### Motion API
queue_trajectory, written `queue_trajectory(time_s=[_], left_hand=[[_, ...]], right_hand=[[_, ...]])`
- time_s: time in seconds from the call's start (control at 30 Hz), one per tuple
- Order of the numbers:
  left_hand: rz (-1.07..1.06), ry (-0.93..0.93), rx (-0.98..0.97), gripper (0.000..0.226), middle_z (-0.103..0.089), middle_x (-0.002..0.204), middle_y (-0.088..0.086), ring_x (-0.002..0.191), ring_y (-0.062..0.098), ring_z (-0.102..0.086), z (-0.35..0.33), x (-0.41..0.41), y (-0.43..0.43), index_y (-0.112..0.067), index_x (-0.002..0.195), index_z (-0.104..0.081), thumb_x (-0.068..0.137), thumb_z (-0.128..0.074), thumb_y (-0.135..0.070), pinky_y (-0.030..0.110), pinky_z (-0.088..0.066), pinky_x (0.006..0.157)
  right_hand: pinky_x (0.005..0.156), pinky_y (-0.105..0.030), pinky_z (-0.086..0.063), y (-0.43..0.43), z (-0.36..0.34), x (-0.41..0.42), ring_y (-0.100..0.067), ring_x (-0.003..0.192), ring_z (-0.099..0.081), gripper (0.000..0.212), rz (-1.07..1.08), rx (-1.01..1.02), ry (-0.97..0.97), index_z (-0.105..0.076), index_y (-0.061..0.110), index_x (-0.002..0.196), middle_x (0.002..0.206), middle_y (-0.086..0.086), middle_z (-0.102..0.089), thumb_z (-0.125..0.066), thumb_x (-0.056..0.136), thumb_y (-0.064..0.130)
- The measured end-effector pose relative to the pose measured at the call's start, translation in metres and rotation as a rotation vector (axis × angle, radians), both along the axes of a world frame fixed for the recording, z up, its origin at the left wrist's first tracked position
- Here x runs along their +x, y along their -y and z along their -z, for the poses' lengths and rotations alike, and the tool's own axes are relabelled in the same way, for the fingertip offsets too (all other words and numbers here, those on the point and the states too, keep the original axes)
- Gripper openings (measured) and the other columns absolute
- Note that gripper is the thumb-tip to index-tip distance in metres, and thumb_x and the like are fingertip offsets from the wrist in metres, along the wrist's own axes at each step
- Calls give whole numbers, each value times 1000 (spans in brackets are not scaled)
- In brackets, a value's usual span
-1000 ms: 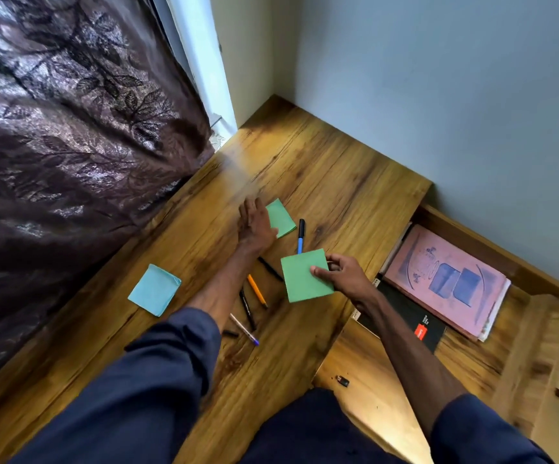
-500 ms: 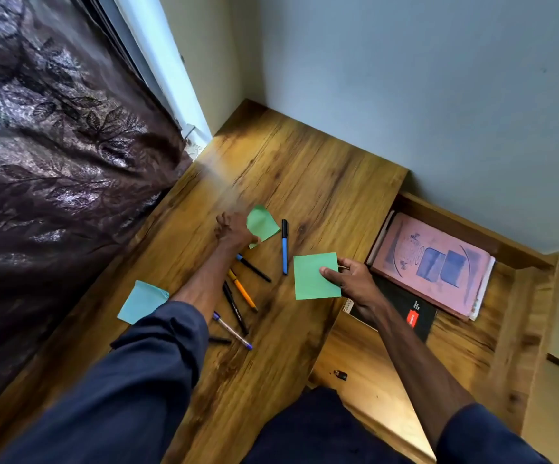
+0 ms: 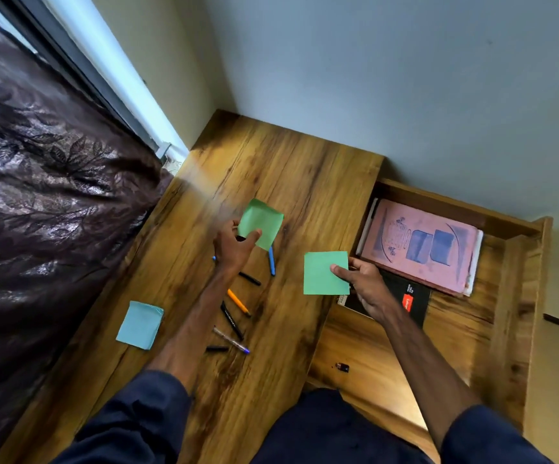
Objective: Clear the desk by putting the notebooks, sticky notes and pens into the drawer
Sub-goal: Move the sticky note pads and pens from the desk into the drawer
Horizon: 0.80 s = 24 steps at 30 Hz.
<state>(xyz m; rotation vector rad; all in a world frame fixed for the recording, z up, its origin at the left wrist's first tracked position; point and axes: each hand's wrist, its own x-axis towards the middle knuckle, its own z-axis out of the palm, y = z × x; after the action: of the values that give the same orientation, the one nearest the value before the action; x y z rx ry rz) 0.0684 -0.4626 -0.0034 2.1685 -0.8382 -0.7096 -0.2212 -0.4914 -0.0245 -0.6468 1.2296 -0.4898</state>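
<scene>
Over the desk [image 3: 305, 182], left hand [image 3: 234, 246] outstretched — pinching a green pad [image 3: 260, 222]; right hand [image 3: 361, 283] gripping another green pad [image 3: 321, 276].

No text can be read for certain. The black notebook [image 3: 413, 304] in the drawer [image 3: 519, 296] bears a red label [image 3: 407, 302] with white lettering too small to make out, and the pink notebook [image 3: 420, 244] carries blurred blue print and two blue shapes, illegible.

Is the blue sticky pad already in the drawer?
No, the blue pad lies on the desk, left of the pens.
</scene>
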Motion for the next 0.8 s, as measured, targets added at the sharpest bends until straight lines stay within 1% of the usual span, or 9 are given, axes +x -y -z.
queue_trajectory(time_s=[0.1, 0.23, 0.3, 0.4, 0.47, 0.5, 0.6, 0.7, 0.8], left_hand=[[63, -130, -60, 53, -77, 97, 6, 78, 20, -76, -4, -33, 2, -11, 112, -64, 73, -87, -39, 42, -64, 68], [217, -279, -67, 48, -74, 97, 11, 64, 14, -72, -9, -97, 5, -6, 116, -59, 80, -86, -22, 25, -55, 50], [320, -306, -37, 38, -73, 97, 12, 64, 12, -70, -6, -132, 3, -4, 114, -59, 87, -80, -21, 19, -51, 49], [439, -323, 40, 28, -74, 99, 12, 73, 18, -72, 9, -181, 1, -6, 112, -62, 95, -71, -25, 24, -55, 52], [498, -360, 129, 30, -74, 105, 12, 73, 20, -72, 17, -211, 0, -7, 117, -61, 97, -68, -27, 32, -60, 56], [534, -361, 173, 30, -74, 106, 11, 70, 17, -72, 21, -223, -1, -8, 118, -61, 97, -67, -28, 30, -58, 54], [629, -322, 252, 31, -72, 108, 7, 73, 12, -69, 30, -258, -2, -10, 119, -62, 96, -69, -29, 14, -51, 50], [667, -313, 299, 31, -71, 112, 7, 85, 18, -71, 34, -284, 0, -11, 117, -63, 94, -70, -31, 13, -53, 53], [697, -295, 324, 30, -72, 112, 7, 81, 15, -71, 36, -298, 4, -12, 115, -63, 95, -69, -33, 14, -54, 54]], right_hand=[[80, -32, -61, -2, 5, -18, -20, 99, -76, 42, 73, -1, 9, -62, 7, 130, 107, -7, -78, -74, 90, 12], [73, -28, -59, -10, 21, -58, -16, 95, -75, 29, 202, -11, -48, -64, 11, 125, 105, -4, -77, -67, 96, 15], [71, -28, -56, -16, 30, -83, -16, 91, -73, 24, 273, -1, -102, -65, 10, 123, 107, -6, -76, -62, 100, 14], [67, -32, -55, -29, 45, -128, -17, 81, -68, 20, 409, 41, -195, -63, 8, 121, 96, -6, -72, -54, 103, 9], [67, -42, -60, -39, 59, -157, -24, 80, -68, 15, 459, 57, -388, -63, 10, 114, 97, -12, -72, -55, 101, 10], [70, -46, -62, -43, 67, -170, -28, 85, -70, 16, 449, 40, -560, -63, 10, 114, 104, -16, -73, -57, 100, 13], [78, -38, -60, -47, 73, -206, -38, 108, -69, 28, 387, 1, -937, -60, 5, 125, 124, -21, -67, -59, 101, 19], [83, -41, -60, -36, 75, -226, -39, 119, -65, 35, 371, -19, -1043, -56, 5, 131, 134, -22, -62, -62, 100, 19], [90, -44, -60, -23, 80, -233, -39, 122, -63, 41, 297, -38, -1085, -53, 5, 134, 138, -22, -60, -66, 97, 18]])
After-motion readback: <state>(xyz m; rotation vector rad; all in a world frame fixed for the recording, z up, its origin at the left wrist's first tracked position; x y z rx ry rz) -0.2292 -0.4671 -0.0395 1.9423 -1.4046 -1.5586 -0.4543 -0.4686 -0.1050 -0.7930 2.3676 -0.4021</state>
